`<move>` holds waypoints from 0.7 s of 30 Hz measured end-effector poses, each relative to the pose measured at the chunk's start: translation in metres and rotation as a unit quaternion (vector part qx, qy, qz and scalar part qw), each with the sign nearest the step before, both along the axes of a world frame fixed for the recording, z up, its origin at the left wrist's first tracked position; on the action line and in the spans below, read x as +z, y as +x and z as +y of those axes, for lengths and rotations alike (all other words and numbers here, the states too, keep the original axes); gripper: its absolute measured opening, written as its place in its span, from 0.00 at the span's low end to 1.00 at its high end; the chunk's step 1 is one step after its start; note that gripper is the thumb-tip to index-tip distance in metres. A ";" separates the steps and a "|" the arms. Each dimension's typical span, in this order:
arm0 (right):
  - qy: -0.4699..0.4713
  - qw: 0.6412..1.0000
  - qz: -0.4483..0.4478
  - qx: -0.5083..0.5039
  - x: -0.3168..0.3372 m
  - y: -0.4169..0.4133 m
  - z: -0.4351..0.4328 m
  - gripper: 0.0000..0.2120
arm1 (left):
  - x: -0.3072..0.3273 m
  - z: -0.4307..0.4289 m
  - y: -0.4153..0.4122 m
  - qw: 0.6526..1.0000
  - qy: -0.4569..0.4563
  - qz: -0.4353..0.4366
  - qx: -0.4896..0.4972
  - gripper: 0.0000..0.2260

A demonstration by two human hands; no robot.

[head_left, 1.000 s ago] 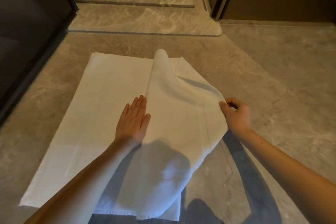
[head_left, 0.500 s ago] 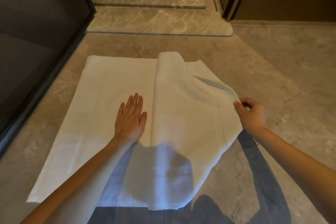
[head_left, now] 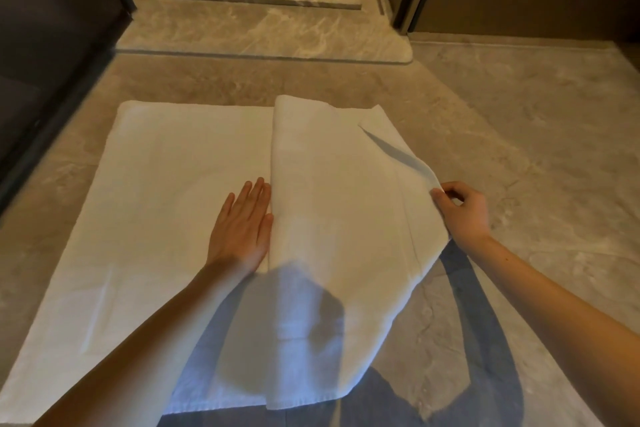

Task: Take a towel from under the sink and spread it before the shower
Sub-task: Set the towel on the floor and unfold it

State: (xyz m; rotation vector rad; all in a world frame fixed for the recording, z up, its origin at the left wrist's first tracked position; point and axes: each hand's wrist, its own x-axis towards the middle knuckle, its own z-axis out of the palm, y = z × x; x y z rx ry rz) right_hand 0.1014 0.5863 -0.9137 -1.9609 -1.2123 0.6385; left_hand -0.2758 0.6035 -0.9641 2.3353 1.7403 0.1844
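Half the towel (head_left: 166,204) is laid flat on the floor (head_left: 536,156) before the shower sill (head_left: 263,35); its right half is raised, pinched by the right hand (head_left: 462,215). Its flat part is pressed by the left hand (head_left: 242,225), fingers straight. Unfolding is left.

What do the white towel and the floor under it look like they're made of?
The towel looks like soft woven cloth, probably cotton. It is matte white, and it drapes and folds where the right hand pinches its edge. The floor looks like polished stone or stone-look tile, beige with pale veins and a faint sheen; I cannot tell which of the two it is.
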 end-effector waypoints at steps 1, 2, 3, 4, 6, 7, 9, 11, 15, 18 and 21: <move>-0.001 1.000 0.001 -0.006 -0.001 0.004 -0.002 0.07 | -0.001 0.001 -0.003 1.000 0.006 -0.001 0.003 0.29; -0.003 1.000 0.005 -0.014 -0.002 0.008 -0.004 0.07 | -0.001 0.002 -0.008 1.000 0.011 -0.002 0.006 0.28; -0.004 1.000 0.010 -0.022 -0.003 0.012 -0.006 0.07 | -0.001 0.003 -0.013 1.000 0.016 -0.002 0.010 0.28; -0.005 0.999 0.013 -0.030 -0.005 0.016 -0.007 0.07 | -0.002 0.004 -0.020 1.000 0.017 0.001 0.015 0.27; -0.012 0.999 0.009 -0.046 -0.007 0.023 -0.010 0.07 | -0.003 0.006 -0.034 1.000 0.013 0.007 0.025 0.27; -0.019 0.998 0.006 -0.052 -0.007 0.026 -0.011 0.07 | -0.003 0.007 -0.040 0.999 0.011 0.008 0.029 0.27; -0.034 0.997 -0.001 -0.063 -0.006 0.033 -0.014 0.07 | -0.002 0.007 -0.050 0.999 0.006 0.009 0.031 0.28; -0.037 0.997 -0.005 -0.072 -0.005 0.040 -0.017 0.06 | -0.001 0.007 -0.059 1.000 0.003 0.011 0.029 0.28; -0.034 0.997 -0.006 -0.075 -0.001 0.047 -0.020 0.07 | 0.000 0.006 -0.071 0.999 -0.003 0.030 0.019 0.29; -0.032 0.996 0.018 -0.084 0.004 0.043 -0.020 0.06 | 0.002 0.007 -0.070 0.999 -0.008 0.038 0.026 0.29; -0.014 0.987 0.116 -0.109 0.015 0.033 -0.029 0.05 | 0.008 0.004 -0.050 0.999 -0.004 0.044 0.027 0.29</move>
